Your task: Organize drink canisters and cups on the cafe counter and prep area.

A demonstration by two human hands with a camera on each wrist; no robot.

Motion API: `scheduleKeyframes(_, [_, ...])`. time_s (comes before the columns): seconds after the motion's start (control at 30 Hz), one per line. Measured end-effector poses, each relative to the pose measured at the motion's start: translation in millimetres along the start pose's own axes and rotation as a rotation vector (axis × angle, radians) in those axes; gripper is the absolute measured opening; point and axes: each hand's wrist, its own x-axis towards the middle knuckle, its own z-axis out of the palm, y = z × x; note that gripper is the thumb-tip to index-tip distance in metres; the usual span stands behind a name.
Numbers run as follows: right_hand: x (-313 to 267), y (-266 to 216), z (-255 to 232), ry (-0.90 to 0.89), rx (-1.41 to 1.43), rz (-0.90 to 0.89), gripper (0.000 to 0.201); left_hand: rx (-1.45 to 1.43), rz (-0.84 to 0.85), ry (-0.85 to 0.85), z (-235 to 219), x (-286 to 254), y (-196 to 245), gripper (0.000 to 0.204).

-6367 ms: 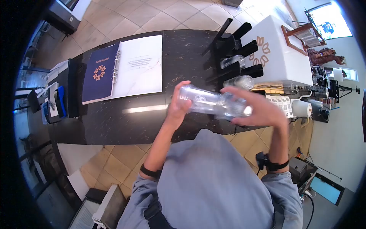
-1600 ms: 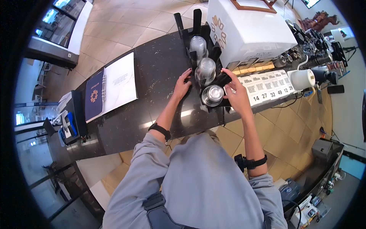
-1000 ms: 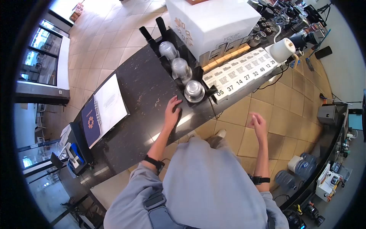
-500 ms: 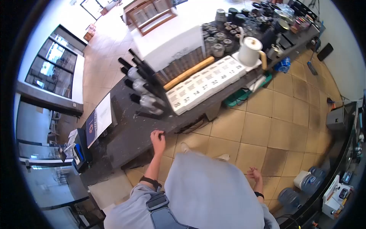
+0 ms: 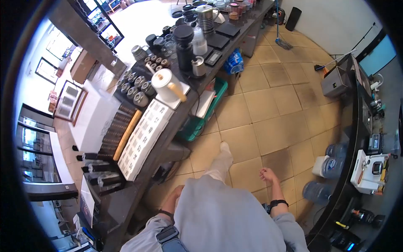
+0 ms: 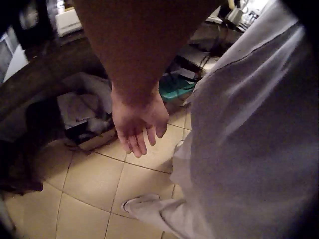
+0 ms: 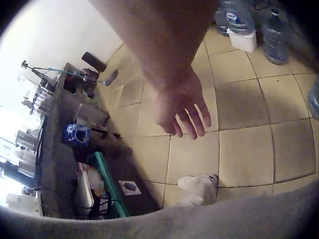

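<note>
My left hand (image 6: 139, 119) hangs beside the body with loose fingers and holds nothing; in the head view the shirt partly covers it. My right hand (image 7: 184, 107) hangs over the tiled floor on the other side, fingers relaxed, also holding nothing. Nearest the left arm is the dark counter (image 5: 142, 185). On it, clear cups (image 5: 94, 168) sit in a black rack (image 5: 111, 181) at the near left. Beside them runs a row of white numbered boxes (image 5: 145, 140), with a white kettle (image 5: 166, 86) at its far end.
Jars (image 5: 140, 98), a black grinder (image 5: 184, 48) and scales crowd the counter farther along. A green crate (image 5: 220, 90) and a blue bag (image 5: 234, 62) are under it. Tiled floor (image 5: 281, 109) runs between counters. Water bottles (image 5: 317, 192) stand by the right counter (image 5: 348, 115).
Earlier both hands held clear cups, then were at the black rack. They have since left it and dropped to the sides. The body has turned right, and the counter has swung left in view.
</note>
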Motion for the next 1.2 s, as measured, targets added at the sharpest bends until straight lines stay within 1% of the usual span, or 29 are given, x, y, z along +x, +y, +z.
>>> scheduleKeyframes(0.07, [16, -16, -31, -0.006, -0.018, 0.020, 0.025, 0.009, 0.064, -0.023, -7, 66, 45, 0.020])
scheduleKeyframes(0.1, [31, -9, -50, 0.003, -0.033, -0.034, 0.025, -0.073, 0.065, -0.065, -11, 92, 75, 0.023])
scheduleKeyframes(0.13, [38, -5, -71, 0.010, -0.050, -0.085, 0.026, -0.159, 0.063, -0.108, -19, 120, 114, 0.026])
scheduleKeyframes(0.17, [40, -13, -96, 0.017, -0.063, -0.081, 0.026, -0.197, 0.045, -0.137, -28, 144, 152, 0.027])
scheduleKeyframes(0.2, [42, -21, -119, 0.013, -0.044, -0.013, 0.027, -0.234, 0.029, -0.163, -38, 166, 188, 0.028])
scheduleKeyframes(0.23, [44, -30, -142, 0.009, -0.026, 0.056, 0.028, -0.230, 0.084, -0.174, -48, 183, 227, 0.030])
scheduleKeyframes(0.27, [51, -46, -166, 0.023, -0.042, 0.047, 0.028, -0.227, 0.148, -0.176, -61, 207, 265, 0.031])
scheduleKeyframes(0.3, [57, -58, -188, 0.072, 0.004, 0.051, 0.028, -0.211, 0.234, -0.190, -57, 258, 276, 0.032])
scheduleKeyframes(0.33, [60, -66, -205, 0.109, 0.049, 0.068, 0.029, -0.195, 0.303, -0.210, -50, 299, 278, 0.032])
scheduleKeyframes(0.37, [66, -74, -219, 0.098, 0.036, 0.078, 0.029, -0.123, 0.325, -0.144, -66, 305, 313, 0.031])
scheduleKeyframes(0.4, [79, -86, -234, 0.124, 0.056, 0.071, 0.029, -0.047, 0.351, -0.071, -89, 306, 363, 0.031])
scheduleKeyframes(0.47, [113, -121, -264, 0.140, 0.057, 0.049, 0.029, -0.238, 0.441, -0.039, -110, 322, 420, 0.036])
scheduleKeyframes(0.57, [173, -179, -291, 0.042, -0.040, 0.047, 0.031, -0.196, 0.455, -0.027, -151, 325, 494, 0.036])
scheduleKeyframes(0.63, [220, -222, -309, -0.075, -0.130, 0.078, 0.023, -0.248, 0.420, 0.035, -159, 335, 514, 0.035])
scheduleKeyframes(0.67, [246, -246, -319, -0.098, -0.159, 0.074, 0.023, -0.275, 0.406, 0.082, -162, 337, 523, 0.034])
scheduleKeyframes(0.7, [278, -273, -326, -0.139, -0.218, 0.051, 0.025, -0.356, 0.349, 0.104, -165, 335, 530, 0.032])
scheduleKeyframes(0.73, [305, -303, -336, -0.182, -0.279, 0.031, 0.027, -0.374, 0.324, 0.135, -167, 336, 534, 0.032])
scheduleKeyframes(0.77, [324, -339, -345, -0.171, -0.376, -0.093, 0.027, -0.489, 0.308, 0.204, -167, 334, 537, 0.033])
scheduleKeyframes(0.8, [338, -375, -347, -0.162, -0.462, -0.217, 0.028, -0.596, 0.291, 0.270, -166, 331, 540, 0.034])
scheduleKeyframes(0.83, [351, -415, -349, -0.205, -0.526, -0.259, 0.026, -0.609, 0.241, 0.328, -171, 322, 551, 0.036])
scheduleKeyframes(0.87, [366, -465, -345, -0.241, -0.586, -0.314, 0.026, -0.613, 0.228, 0.361, -176, 321, 557, 0.036])
scheduleKeyframes(0.93, [398, -542, -331, -0.298, -0.724, -0.532, 0.024, -0.873, 0.130, 0.472, -170, 318, 568, 0.037])
scheduleKeyframes(0.97, [392, -586, -320, -0.347, -0.759, -0.630, 0.023, -0.895, 0.104, 0.492, -168, 318, 573, 0.037])
scheduleKeyframes(1.0, [362, -633, -306, -0.400, -0.795, -0.726, 0.021, -0.996, 0.075, 0.588, -168, 319, 578, 0.035])
scheduleKeyframes(1.03, [328, -667, -287, -0.431, -0.675, -0.834, 0.021, -1.097, 0.049, 0.689, -167, 321, 584, 0.034])
scheduleKeyframes(1.07, [301, -700, -266, -0.461, -0.550, -0.944, 0.022, -1.124, 0.032, 0.717, -168, 323, 591, 0.034])
scheduleKeyframes(1.13, [280, -749, -227, -0.587, -0.561, -1.062, 0.022, -1.172, 0.049, 0.851, -182, 326, 610, 0.033])
scheduleKeyframes(1.17, [267, -769, -206, -0.610, -0.581, -1.065, 0.022, -1.159, 0.075, 0.883, -194, 325, 621, 0.032])
scheduleKeyframes(1.2, [254, -785, -186, -0.639, -0.573, -1.161, 0.024, -1.177, 0.062, 0.898, -202, 331, 627, 0.032])
